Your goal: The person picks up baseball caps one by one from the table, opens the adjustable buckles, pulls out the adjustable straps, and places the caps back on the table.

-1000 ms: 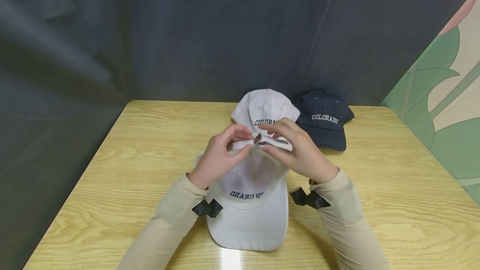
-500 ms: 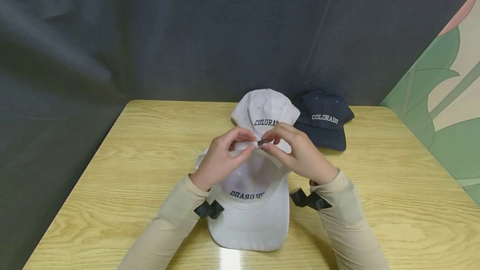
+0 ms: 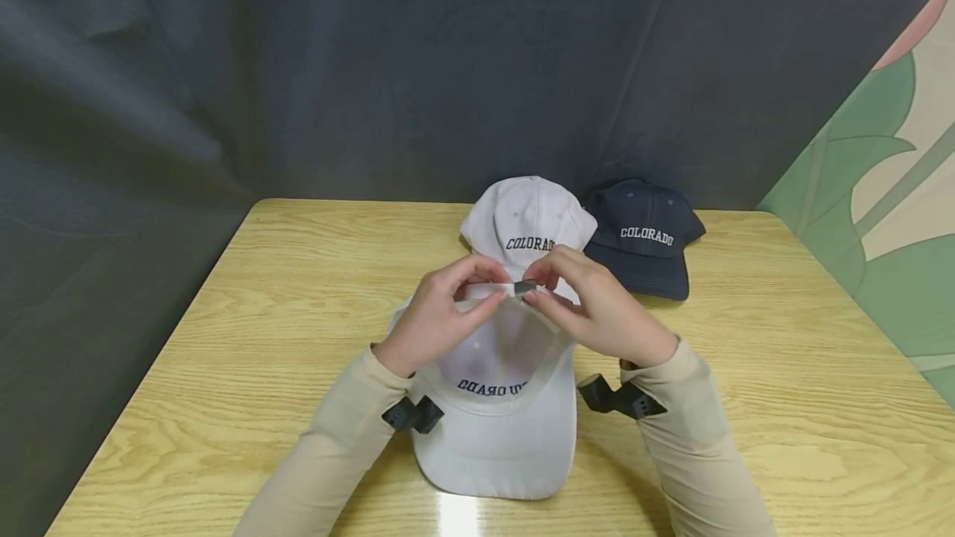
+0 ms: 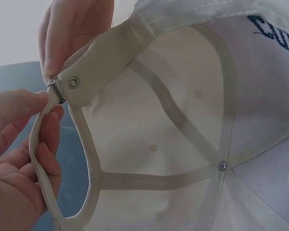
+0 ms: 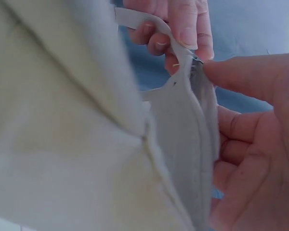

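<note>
A white baseball cap (image 3: 496, 454) is held with its inside facing me and its brim low, toward the table's front edge. Across its back opening runs a thin white strap (image 4: 36, 149) with a metal buckle (image 3: 525, 288), now lying flat. My left hand (image 3: 442, 313) pinches the strap just left of the buckle. At the buckle's right end, my right hand (image 3: 593, 309) pinches it between thumb and fingers. In the left wrist view, the buckle sits beside a small eyelet (image 4: 73, 82) in the cap's band. Fingertips partly cover the buckle in the right wrist view.
Behind my hands, another white cap (image 3: 525, 214) marked COLORADO stands at the back of the wooden table (image 3: 298, 272). A navy cap (image 3: 645, 226) is right next to it. Dark cloth (image 3: 448, 65) hangs behind the table.
The buckle's metal piece stood tilted up a second ago and now lies flat along the strap. My right fingers have come down onto it; the cap has barely moved.
</note>
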A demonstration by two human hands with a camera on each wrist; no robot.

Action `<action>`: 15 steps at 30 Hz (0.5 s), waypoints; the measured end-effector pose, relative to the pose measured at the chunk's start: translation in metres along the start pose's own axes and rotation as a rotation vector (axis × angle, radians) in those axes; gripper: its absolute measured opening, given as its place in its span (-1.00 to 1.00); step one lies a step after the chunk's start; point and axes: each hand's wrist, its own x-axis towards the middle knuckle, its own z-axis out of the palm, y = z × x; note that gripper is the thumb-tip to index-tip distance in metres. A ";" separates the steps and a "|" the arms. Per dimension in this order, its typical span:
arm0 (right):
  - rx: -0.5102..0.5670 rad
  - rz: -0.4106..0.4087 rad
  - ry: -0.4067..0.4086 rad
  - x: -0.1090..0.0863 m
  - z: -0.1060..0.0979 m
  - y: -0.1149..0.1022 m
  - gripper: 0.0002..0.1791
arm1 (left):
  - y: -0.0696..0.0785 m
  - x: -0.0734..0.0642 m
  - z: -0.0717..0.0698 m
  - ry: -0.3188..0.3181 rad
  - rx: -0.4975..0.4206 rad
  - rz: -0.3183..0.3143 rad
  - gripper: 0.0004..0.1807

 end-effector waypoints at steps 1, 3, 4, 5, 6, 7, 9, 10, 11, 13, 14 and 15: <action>0.001 -0.002 -0.001 0.000 0.000 0.000 -0.85 | 0.000 0.000 0.000 -0.002 -0.001 0.002 -0.82; 0.002 0.003 -0.002 0.000 -0.002 -0.001 -0.84 | 0.000 0.000 -0.001 -0.003 -0.001 -0.001 -0.83; -0.001 0.006 0.005 0.000 -0.002 -0.001 -0.84 | 0.000 0.001 -0.001 0.001 0.000 -0.003 -0.84; -0.002 0.010 0.009 0.000 -0.003 0.000 -0.84 | 0.000 0.001 -0.001 0.005 -0.003 -0.009 -0.84; -0.002 0.015 0.013 0.000 -0.004 0.000 -0.83 | 0.000 0.001 -0.002 0.009 -0.005 -0.012 -0.85; -0.005 0.017 0.020 -0.001 -0.005 0.000 -0.83 | -0.001 0.001 -0.002 0.013 -0.006 -0.018 -0.85; -0.010 0.012 0.036 -0.001 -0.006 0.001 -0.82 | -0.001 0.001 -0.002 0.025 -0.012 -0.032 -0.87; -0.010 0.006 0.040 -0.002 -0.006 0.002 -0.81 | -0.001 0.001 -0.002 0.030 -0.015 -0.041 -0.87; -0.010 -0.001 0.043 -0.002 -0.006 0.002 -0.80 | -0.001 0.001 -0.002 0.033 -0.017 -0.051 -0.88; -0.008 -0.020 0.050 -0.001 -0.004 0.002 -0.78 | -0.001 0.001 -0.001 0.031 0.003 -0.083 -0.87; -0.003 -0.028 0.051 -0.001 -0.003 0.002 -0.77 | 0.000 0.001 -0.001 0.023 0.021 -0.101 -0.86; 0.003 -0.035 0.048 -0.001 -0.002 0.001 -0.76 | 0.000 0.000 0.000 0.010 0.051 -0.121 -0.84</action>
